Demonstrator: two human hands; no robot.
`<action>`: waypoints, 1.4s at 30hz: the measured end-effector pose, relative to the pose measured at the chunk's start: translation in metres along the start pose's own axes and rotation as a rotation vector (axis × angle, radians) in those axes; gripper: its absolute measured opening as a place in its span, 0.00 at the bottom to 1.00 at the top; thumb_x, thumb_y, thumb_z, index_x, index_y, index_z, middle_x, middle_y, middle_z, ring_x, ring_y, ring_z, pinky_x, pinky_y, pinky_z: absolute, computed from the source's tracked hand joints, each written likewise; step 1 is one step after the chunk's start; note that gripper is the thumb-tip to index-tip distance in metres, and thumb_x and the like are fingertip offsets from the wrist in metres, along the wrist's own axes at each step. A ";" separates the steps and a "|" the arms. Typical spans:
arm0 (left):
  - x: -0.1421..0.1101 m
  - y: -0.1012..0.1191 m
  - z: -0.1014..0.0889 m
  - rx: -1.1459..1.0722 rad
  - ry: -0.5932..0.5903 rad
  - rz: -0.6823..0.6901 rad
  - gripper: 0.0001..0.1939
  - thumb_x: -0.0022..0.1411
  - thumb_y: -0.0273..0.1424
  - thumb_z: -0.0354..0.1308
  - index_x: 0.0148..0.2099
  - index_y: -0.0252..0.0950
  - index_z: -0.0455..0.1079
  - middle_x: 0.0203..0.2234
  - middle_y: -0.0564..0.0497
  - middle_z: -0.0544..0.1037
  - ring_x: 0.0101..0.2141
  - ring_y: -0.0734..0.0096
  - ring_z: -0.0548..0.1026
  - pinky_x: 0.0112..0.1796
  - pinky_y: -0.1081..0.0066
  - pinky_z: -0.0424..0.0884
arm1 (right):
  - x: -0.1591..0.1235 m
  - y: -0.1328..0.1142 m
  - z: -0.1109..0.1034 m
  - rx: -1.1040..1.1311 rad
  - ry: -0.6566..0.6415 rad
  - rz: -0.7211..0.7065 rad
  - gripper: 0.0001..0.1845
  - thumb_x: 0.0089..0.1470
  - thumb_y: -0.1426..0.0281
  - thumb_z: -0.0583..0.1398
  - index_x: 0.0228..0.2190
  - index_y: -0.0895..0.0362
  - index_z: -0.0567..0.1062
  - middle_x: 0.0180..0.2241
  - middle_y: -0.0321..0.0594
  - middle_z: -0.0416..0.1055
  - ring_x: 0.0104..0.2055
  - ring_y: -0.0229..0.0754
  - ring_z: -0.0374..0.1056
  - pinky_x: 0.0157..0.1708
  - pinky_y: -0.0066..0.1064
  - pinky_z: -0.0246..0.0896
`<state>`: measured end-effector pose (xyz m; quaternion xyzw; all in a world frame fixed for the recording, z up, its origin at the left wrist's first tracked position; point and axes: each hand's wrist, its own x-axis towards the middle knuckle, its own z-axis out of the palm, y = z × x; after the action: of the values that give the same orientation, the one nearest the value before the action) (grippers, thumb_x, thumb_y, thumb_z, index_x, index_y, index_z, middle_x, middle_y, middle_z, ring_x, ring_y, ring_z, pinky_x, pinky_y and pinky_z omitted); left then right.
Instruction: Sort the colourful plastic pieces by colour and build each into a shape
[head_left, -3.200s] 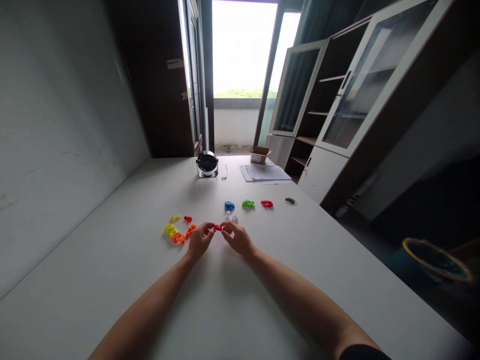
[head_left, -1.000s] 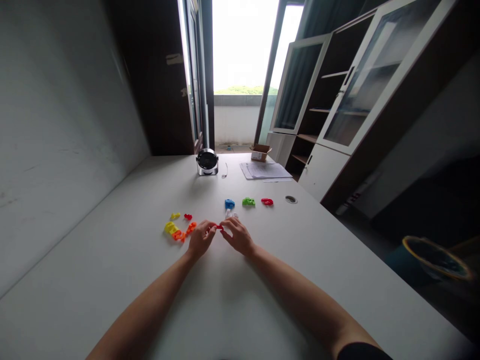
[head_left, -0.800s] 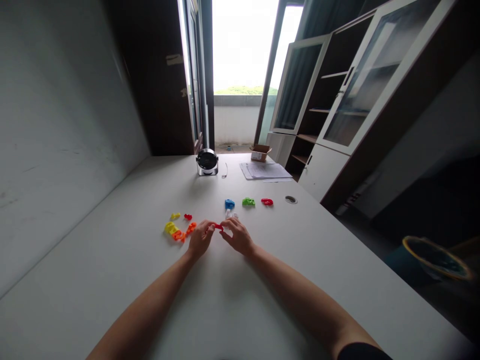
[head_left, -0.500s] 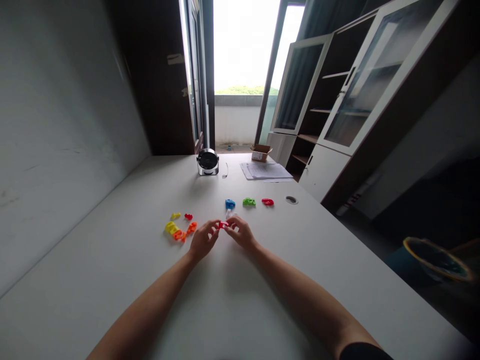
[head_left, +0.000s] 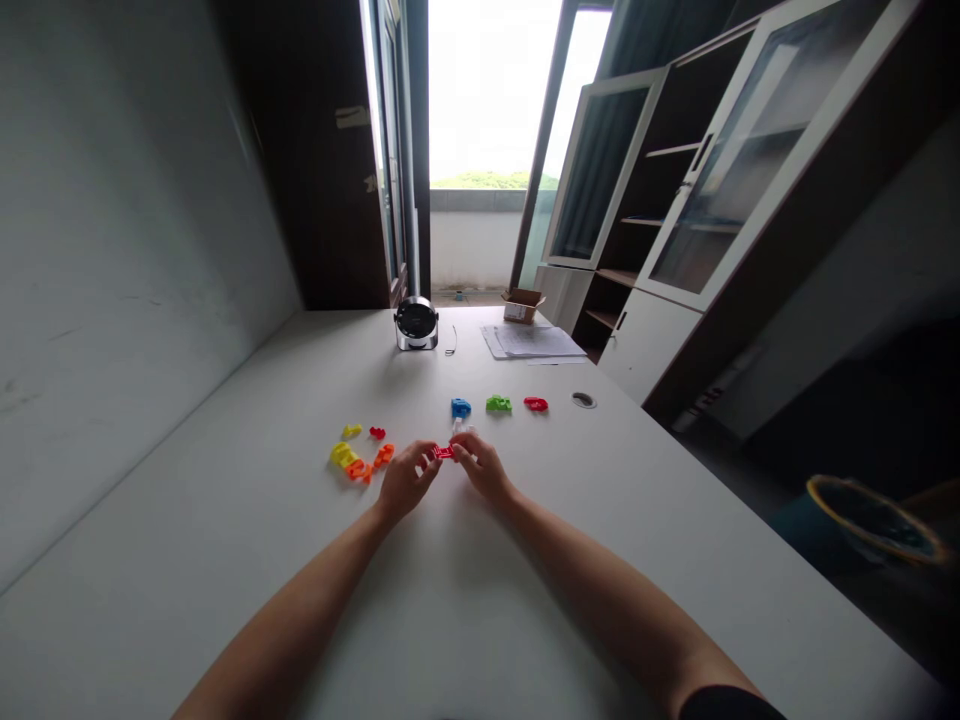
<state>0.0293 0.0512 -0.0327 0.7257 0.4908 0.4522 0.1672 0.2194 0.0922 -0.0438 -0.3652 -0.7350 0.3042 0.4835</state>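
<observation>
A small red plastic piece (head_left: 444,452) with slots or bars is held between my two hands, over the white table. My left hand (head_left: 407,478) pinches its left end, and my right hand (head_left: 481,468) grips the right end with thumb and fingers. Just behind my right fingers lies a white piece (head_left: 463,426), partly hidden. Farther back, in a row, are a blue toy car (head_left: 460,407), a green toy vehicle (head_left: 499,403) and a red toy vehicle (head_left: 535,404). Left of my left hand are yellow pieces (head_left: 343,455), orange pieces (head_left: 358,471) and a small red piece (head_left: 377,433).
A small black fan-like device (head_left: 416,322) stands at the table's back, beside a thin cord (head_left: 451,342). Papers (head_left: 534,341) and an open cardboard box (head_left: 522,305) lie back right. A round cable hole (head_left: 583,400) is near the right edge. A wall (head_left: 135,300) borders the left.
The red piece has been turned between my fingers, so its slotted side now shows. Both hands stay in nearly the same place; the other pieces have not moved.
</observation>
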 end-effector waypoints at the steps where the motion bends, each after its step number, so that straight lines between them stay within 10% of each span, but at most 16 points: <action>1: 0.000 0.000 0.000 -0.009 0.004 -0.014 0.09 0.68 0.37 0.55 0.45 0.39 0.71 0.32 0.51 0.79 0.29 0.71 0.76 0.28 0.74 0.70 | -0.001 -0.001 0.000 0.001 0.003 -0.017 0.11 0.64 0.61 0.56 0.40 0.54 0.74 0.32 0.37 0.75 0.31 0.40 0.70 0.33 0.32 0.66; 16: 0.003 -0.003 -0.004 -0.049 -0.073 -0.071 0.21 0.72 0.41 0.46 0.31 0.38 0.70 0.24 0.53 0.76 0.25 0.71 0.73 0.29 0.73 0.66 | -0.002 -0.007 0.002 -0.013 -0.018 -0.092 0.09 0.62 0.64 0.60 0.43 0.53 0.76 0.36 0.40 0.79 0.35 0.43 0.76 0.38 0.35 0.72; 42: 0.002 -0.011 0.001 -0.075 -0.132 -0.127 0.19 0.70 0.44 0.50 0.34 0.37 0.73 0.24 0.54 0.76 0.24 0.74 0.71 0.27 0.75 0.64 | -0.001 0.000 0.003 -0.203 0.015 -0.179 0.21 0.61 0.65 0.62 0.55 0.50 0.73 0.49 0.44 0.76 0.41 0.45 0.76 0.47 0.41 0.71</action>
<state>0.0239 0.0583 -0.0395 0.7146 0.5063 0.4101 0.2546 0.2169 0.0909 -0.0459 -0.3478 -0.7881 0.1812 0.4746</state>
